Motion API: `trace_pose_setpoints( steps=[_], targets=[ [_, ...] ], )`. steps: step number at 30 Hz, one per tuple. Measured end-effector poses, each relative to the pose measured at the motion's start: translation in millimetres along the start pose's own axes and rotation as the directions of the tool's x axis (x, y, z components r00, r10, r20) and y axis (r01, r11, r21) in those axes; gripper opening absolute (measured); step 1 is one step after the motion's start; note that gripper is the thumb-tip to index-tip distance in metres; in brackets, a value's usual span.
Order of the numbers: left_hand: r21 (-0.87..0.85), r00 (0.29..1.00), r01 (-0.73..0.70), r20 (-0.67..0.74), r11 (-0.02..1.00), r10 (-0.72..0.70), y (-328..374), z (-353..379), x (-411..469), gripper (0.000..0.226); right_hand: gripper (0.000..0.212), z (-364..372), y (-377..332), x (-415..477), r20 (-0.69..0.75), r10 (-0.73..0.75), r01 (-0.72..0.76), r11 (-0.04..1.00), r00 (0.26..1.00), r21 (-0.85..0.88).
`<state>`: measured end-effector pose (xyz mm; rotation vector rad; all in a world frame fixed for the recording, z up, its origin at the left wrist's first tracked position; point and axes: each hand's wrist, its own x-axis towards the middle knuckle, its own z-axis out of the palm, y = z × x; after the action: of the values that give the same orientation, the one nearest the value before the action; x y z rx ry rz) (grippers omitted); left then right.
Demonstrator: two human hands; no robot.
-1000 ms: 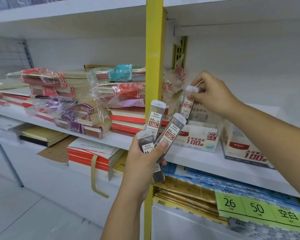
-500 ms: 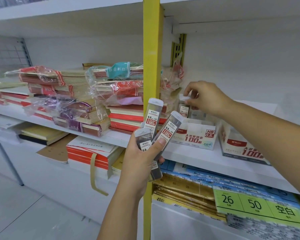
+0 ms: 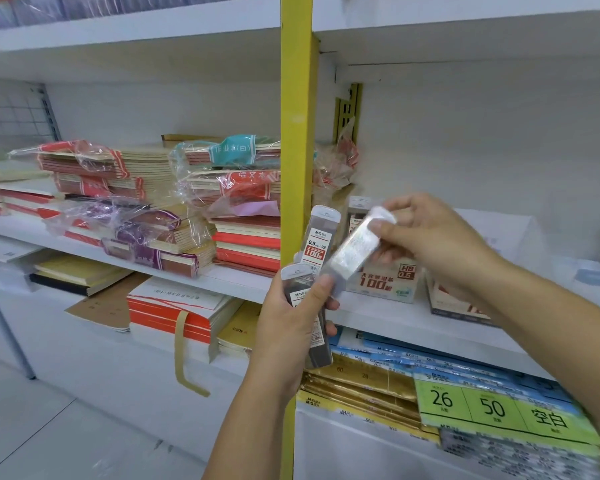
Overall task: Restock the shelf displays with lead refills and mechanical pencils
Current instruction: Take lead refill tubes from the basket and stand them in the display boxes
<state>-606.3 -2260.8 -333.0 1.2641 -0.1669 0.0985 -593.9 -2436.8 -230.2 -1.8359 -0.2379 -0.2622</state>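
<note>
Refill case (image 3: pixel 354 252), cap pinched by right hand (image 3: pixel 433 237), left hand (image 3: pixel 291 327) gripping the other cases (image 3: pixel 315 245): draw free toward 2 o'clock, then seat upright in box (image 3: pixel 383 284).

Yellow shelf post (image 3: pixel 297 140), red-labelled lead refills (image 3: pixel 315 249)

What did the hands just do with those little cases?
The right hand dropped one refill case into the display box, let go, swung back and now pinches a second case from the left hand. The left hand kept gripping its bunch; the notebooks stayed put.
</note>
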Motion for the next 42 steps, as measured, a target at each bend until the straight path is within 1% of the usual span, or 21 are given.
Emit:
trace_pose_setpoints(
  steps=[2, 4, 6, 8, 12, 15, 17, 19, 21, 23, 25, 27, 28, 29, 30, 32, 33, 35, 37, 40, 42],
  targets=[
    [0.064, 0.999, -0.006, -0.032, 0.998, 0.008, -0.8, -1.6, 2.0, 0.052, 0.015, -15.5, -8.3, 13.8, -0.142, -0.092, 0.091, 0.996, 0.986, -0.01],
    [0.099, 0.999, -0.006, -0.052, 0.995, 0.011, -0.5, -3.7, 3.7, 0.044, 0.015, -28.2, -13.9, 30.9, -0.225, -0.235, 0.195, 0.963, 0.946, -0.187],
    [0.108, 0.998, -0.013, -0.058, 0.994, 0.019, 0.3, -5.2, 4.8, 0.041, 0.02, -32.5, -14.0, 46.5, -0.214, -0.353, 0.266, 0.898, 0.911, -0.349],
    [0.101, 0.998, -0.025, -0.06, 0.995, 0.031, 1.6, -5.6, 4.9, 0.04, 0.026, -30.2, -10.6, 58.5, -0.152, -0.403, 0.3, 0.842, 0.903, -0.447],
    [0.107, 0.998, -0.028, -0.058, 0.994, 0.034, 0.1, -4.9, 5.4, 0.028, 0.022, -16.5, 3.3, 73.3, 0.012, -0.45, 0.357, 0.692, 0.893, -0.628],
    [0.109, 0.998, -0.026, -0.058, 0.994, 0.033, -1.5, -5.1, 6.1, 0.019, 0.018, -9.2, 12.4, 82.4, 0.075, -0.466, 0.376, 0.598, 0.882, -0.708],
    [0.113, 0.998, -0.026, -0.056, 0.993, 0.033, -1.5, -5.4, 6.3, 0.023, 0.017, -7.9, 16.7, 87.4, 0.06, -0.42, 0.331, 0.61, 0.905, -0.72],
    [0.112, 0.998, -0.023, -0.054, 0.993, 0.029, -1.6, -5.6, 6.4, 0.027, 0.015, -8.1, 19.6, 91.5, 0.03, -0.342, 0.263, 0.663, 0.939, -0.7],
    [0.107, 0.998, -0.021, -0.056, 0.994, 0.027, -2.5, -6.0, 6.9, 0.022, 0.009, -8.1, 22.5, 95.0, 0.013, -0.285, 0.208, 0.665, 0.958, -0.717],
    [0.099, 0.998, -0.022, -0.059, 0.995, 0.027, -2.7, -5.9, 7.0, 0.02, 0.009, -8.8, 24.6, 97.5, 0.015, -0.287, 0.188, 0.583, 0.958, -0.791],
    [0.106, 0.998, -0.023, -0.055, 0.994, 0.029, -1.7, -4.5, 6.1, 0.029, 0.019, -8.9, 25.6, 95.3, 0.038, -0.311, 0.186, 0.462, 0.95, -0.867],
    [0.117, 0.998, -0.022, -0.048, 0.993, 0.028, -1.1, -3.0, 5.3, 0.035, 0.025, -8.7, 23.0, 85.3, 0.038, -0.361, 0.197, 0.415, 0.932, -0.888],
    [0.117, 0.999, -0.023, -0.043, 0.993, 0.028, -1.3, -2.3, 5.1, 0.032, 0.024, -8.1, 20.5, 76.9, 0.026, -0.399, 0.219, 0.448, 0.917, -0.867],
    [0.117, 0.999, -0.024, -0.037, 0.993, 0.028, -1.5, -1.8, 4.7, 0.027, 0.021, -7.1, 17.3, 66.9, 0.007, -0.42, 0.252, 0.531, 0.907, -0.809],
    [0.115, 0.999, -0.025, -0.029, 0.993, 0.028, -1.4, -1.3, 4.4, 0.024, 0.018, -5.7, 13.6, 55.8, -0.007, -0.4, 0.276, 0.646, 0.917, -0.712],
    [0.119, 0.999, -0.035, -0.004, 0.992, 0.036, -1.0, 0.5, 3.2, 0.02, 0.014, -0.3, 4.1, 31.3, 0.056, -0.258, 0.255, 0.853, 0.964, -0.455],
    [0.124, 0.999, -0.044, 0.013, 0.991, 0.043, -0.5, 1.7, 2.2, 0.019, 0.012, 2.9, 0.9, 20.8, 0.118, -0.188, 0.218, 0.908, 0.975, -0.358],
    [0.134, 0.998, -0.055, 0.044, 0.989, 0.049, 0.2, 4.5, 0.0, 0.018, 0.016, 9.6, 1.2, 7.0, 0.199, -0.114, 0.159, 0.96, 0.973, -0.232],
    [0.135, 0.997, -0.052, 0.066, 0.99, 0.043, 0.4, 7.1, -1.9, 0.018, 0.015, 13.4, 4.0, 0.8, 0.172, -0.103, 0.126, 0.983, 0.98, -0.131],
    [0.144, 0.997, -0.044, 0.065, 0.989, 0.035, -0.7, 6.6, -2.4, 0.02, 0.013, 4.9, 2.8, 4.5, -0.002, -0.08, 0.08, 0.997, 0.997, 0.003],
    [0.166, 0.999, -0.039, 0.042, 0.985, 0.033, -2.9, 3.3, -0.6, 0.021, 0.012, -9.5, -1.5, 14.7, -0.174, -0.121, 0.123, 0.992, 0.977, 0.003]
  ],
)
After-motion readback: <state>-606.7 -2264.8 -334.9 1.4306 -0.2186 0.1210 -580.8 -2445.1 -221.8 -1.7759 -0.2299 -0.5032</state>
